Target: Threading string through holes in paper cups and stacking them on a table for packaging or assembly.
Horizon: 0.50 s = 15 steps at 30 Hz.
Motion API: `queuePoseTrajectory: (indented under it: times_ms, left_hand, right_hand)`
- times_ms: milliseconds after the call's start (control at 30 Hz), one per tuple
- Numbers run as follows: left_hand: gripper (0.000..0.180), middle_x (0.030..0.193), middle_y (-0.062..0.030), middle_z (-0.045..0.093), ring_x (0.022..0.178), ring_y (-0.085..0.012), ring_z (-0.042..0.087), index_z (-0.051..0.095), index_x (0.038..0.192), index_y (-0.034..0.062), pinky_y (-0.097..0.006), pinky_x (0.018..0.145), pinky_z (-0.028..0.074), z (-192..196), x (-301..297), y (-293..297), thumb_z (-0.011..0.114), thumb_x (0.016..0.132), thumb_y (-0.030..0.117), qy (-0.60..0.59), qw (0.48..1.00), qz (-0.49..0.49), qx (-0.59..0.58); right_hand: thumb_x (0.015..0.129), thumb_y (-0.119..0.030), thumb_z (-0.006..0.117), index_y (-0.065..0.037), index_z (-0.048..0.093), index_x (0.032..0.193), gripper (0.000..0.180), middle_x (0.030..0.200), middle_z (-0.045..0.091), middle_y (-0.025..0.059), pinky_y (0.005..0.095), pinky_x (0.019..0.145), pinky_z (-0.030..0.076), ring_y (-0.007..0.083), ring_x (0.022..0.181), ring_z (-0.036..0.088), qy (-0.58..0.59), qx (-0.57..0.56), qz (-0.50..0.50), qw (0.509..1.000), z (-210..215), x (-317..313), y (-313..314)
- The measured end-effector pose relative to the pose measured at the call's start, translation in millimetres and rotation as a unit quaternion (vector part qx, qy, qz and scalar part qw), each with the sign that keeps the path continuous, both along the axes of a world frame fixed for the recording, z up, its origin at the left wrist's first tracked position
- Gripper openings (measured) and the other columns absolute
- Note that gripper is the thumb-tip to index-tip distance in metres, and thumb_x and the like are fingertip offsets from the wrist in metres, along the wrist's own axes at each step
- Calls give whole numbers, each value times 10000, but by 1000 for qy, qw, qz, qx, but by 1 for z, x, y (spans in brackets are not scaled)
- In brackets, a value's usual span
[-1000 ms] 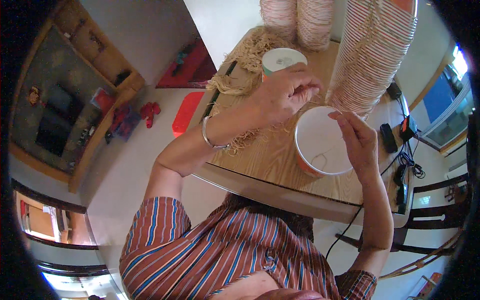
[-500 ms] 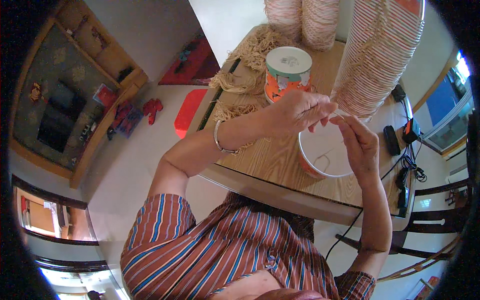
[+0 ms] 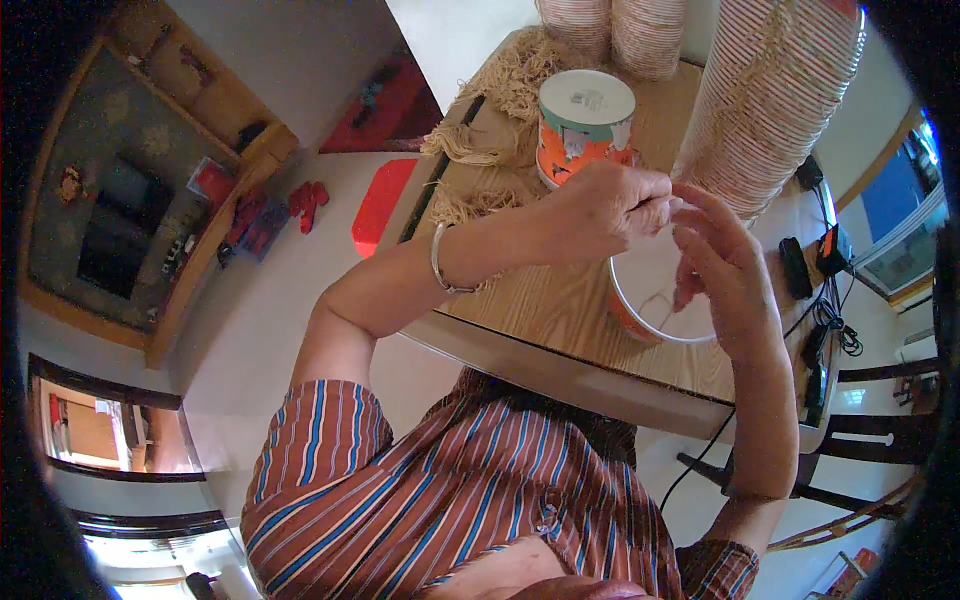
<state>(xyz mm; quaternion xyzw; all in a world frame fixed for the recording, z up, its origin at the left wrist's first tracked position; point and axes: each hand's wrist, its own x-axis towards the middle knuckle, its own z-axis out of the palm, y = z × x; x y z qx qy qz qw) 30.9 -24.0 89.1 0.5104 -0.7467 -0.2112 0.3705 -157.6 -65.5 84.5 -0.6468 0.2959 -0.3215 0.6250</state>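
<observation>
My left hand (image 3: 632, 208), with a bracelet at the wrist, is closed in a pinch above a paper bucket (image 3: 632, 318); a thin cord seems caught at its fingertips, mostly hidden. Meeting it from the right, my right hand (image 3: 728, 268) has curved fingers held apart, its index finger touching the left fingertips. The bucket stands mouth up, white inside and orange outside. A loop of tan cord (image 3: 655, 303) hangs within it. Just beyond my left hand, an orange and green bucket (image 3: 585, 135) stands upside down, its pale base on top.
Tall leaning stacks of nested buckets (image 3: 770, 110) with cords rise at the back. Bundles of tan cord (image 3: 480, 205) lie along the left of the wooden table (image 3: 540, 300). Black cables and adapters (image 3: 828, 315) sit at its right edge. A red stool (image 3: 382, 205) is beyond the left side.
My right hand has moved up, its index finger now reaching over to the left fingertips and its other fingers spreading. The left hand stays in its pinch, turned slightly.
</observation>
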Motion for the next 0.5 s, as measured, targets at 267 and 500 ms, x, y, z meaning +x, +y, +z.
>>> queuePoseTrajectory:
  times_ms: [267, 500]
  left_hand:
    - [245, 654, -175, 558, 624, -278, 578, 554, 770, -22, -378, 584, 438, 0, 2, 3, 523, 901, 183, -7, 1000, -6, 11]
    - [169, 752, -107, 578, 683, -202, 563, 550, 943, 7, -342, 628, 449, -11, 9, 4, 519, 923, 172, 90, 995, 43, 4]
  right_hand:
    - [908, -114, 559, -9, 590, 1005, 146, 708, 581, 29, 221, 500, 427, 84, 579, 534, -50, 36, 49, 997, -25, 7, -5]
    - [895, -134, 595, -16, 607, 897, 118, 661, 524, -8, 208, 460, 336, 52, 544, 452, -77, 99, 56, 991, -26, -3, -2]
